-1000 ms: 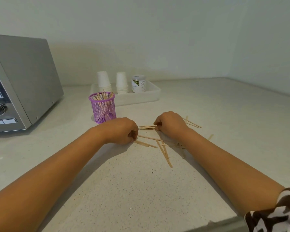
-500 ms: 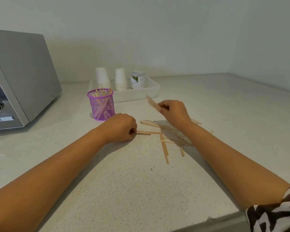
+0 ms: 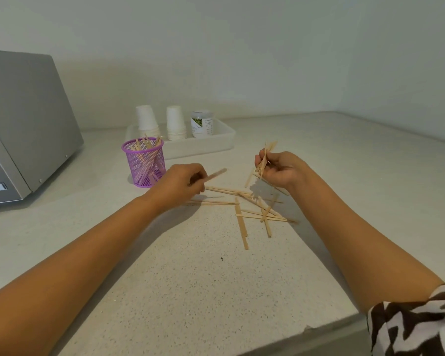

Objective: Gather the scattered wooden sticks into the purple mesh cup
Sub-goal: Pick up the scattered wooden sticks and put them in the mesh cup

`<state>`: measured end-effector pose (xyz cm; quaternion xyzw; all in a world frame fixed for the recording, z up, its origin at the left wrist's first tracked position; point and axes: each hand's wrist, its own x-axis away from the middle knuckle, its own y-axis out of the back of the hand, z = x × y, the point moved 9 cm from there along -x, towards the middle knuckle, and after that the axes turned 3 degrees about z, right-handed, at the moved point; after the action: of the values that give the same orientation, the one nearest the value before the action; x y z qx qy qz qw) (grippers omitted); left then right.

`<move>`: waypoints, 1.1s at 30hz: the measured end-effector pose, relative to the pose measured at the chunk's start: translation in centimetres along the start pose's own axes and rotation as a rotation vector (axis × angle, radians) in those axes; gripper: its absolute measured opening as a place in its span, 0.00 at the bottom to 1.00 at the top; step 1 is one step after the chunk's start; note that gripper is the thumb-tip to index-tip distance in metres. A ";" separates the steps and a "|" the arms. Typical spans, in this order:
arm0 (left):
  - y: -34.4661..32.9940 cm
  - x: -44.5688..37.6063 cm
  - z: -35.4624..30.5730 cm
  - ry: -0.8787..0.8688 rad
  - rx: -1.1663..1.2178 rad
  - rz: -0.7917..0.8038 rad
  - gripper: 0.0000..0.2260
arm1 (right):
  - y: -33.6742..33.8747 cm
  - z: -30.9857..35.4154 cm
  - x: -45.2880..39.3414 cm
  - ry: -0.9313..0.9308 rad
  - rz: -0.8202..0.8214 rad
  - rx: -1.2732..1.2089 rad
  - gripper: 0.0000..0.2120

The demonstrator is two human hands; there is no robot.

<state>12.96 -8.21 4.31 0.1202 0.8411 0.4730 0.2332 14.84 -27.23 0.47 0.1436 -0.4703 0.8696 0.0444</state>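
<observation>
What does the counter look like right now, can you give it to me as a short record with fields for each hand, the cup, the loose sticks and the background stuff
left hand: holds one flat stick
right hand: raised, holds a bundle of sticks
purple mesh cup: upright, some sticks inside
loose sticks: crisscrossed on the counter between the hands
background: white tray with paper cups and a jar; a metal appliance on the left

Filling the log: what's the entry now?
left hand: holds stick | right hand: holds bundle | cup: part-filled | counter: sticks remain

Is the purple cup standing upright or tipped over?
Upright. The cup stands on its base on the counter, rim up, sticks poking out.
</observation>
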 end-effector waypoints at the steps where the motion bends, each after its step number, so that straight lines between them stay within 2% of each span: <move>1: -0.4 -0.5 0.3 0.075 0.135 0.001 0.06 | 0.1 -0.1 -0.1 -0.014 -0.006 -0.028 0.12; 3: -1.9 -1.5 0.7 0.230 0.424 0.033 0.09 | 0.5 -0.3 -0.1 -0.040 -0.017 -0.077 0.12; 5: -3.4 -2.3 0.1 0.283 0.527 0.079 0.09 | 0.6 -0.5 -0.2 -0.070 -0.002 -0.085 0.14; 7: -4.3 -3.1 -1.8 0.185 0.362 0.151 0.06 | 0.5 -0.5 -0.3 -0.078 0.032 -0.025 0.16; 10: -5.8 -3.5 -5.2 -0.044 -0.043 0.241 0.13 | 0.6 0.7 -0.6 -0.028 0.045 0.018 0.17; 14: -8.3 -3.5 -7.7 -0.170 -0.296 0.368 0.18 | 1.2 2.2 -0.6 0.004 0.045 -0.009 0.18; 16: -8.7 -3.6 -8.2 -0.224 -0.359 0.371 0.16 | 1.7 2.5 -0.7 0.011 0.037 -0.014 0.18; 20: -8.1 -3.7 -8.9 -0.318 -0.467 0.277 0.10 | 2.0 2.7 -0.9 0.014 0.025 0.002 0.19; 33: -8.4 -3.3 -6.1 -0.238 -0.582 0.314 0.12 | 1.8 1.9 -1.2 -0.007 0.028 0.059 0.18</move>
<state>12.89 -18.55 0.80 0.2307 0.6092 0.7057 0.2786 16.03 -29.69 -0.36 0.1413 -0.4467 0.8831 0.0262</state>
